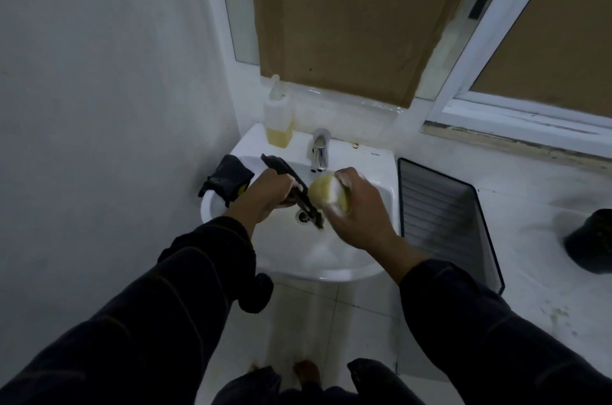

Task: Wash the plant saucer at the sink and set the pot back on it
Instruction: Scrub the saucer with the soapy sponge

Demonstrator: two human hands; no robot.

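Over the white sink (381, 202) my left hand (261, 196) grips a dark plant saucer (281, 169), held on edge and tilted toward the drain. My right hand (361, 215) holds a soapy yellow sponge (326, 194) pressed against the saucer's right face. Foam shows on my fingers. The black pot (591, 240) stands on the white counter at the far right, partly cut off by the frame edge.
A chrome tap (320, 147) stands behind the basin, with a soap bottle (277, 121) of yellow liquid to its left. A dark cloth or glove (228, 181) hangs on the sink's left rim. A black slatted tray (447, 222) lies right of the sink.
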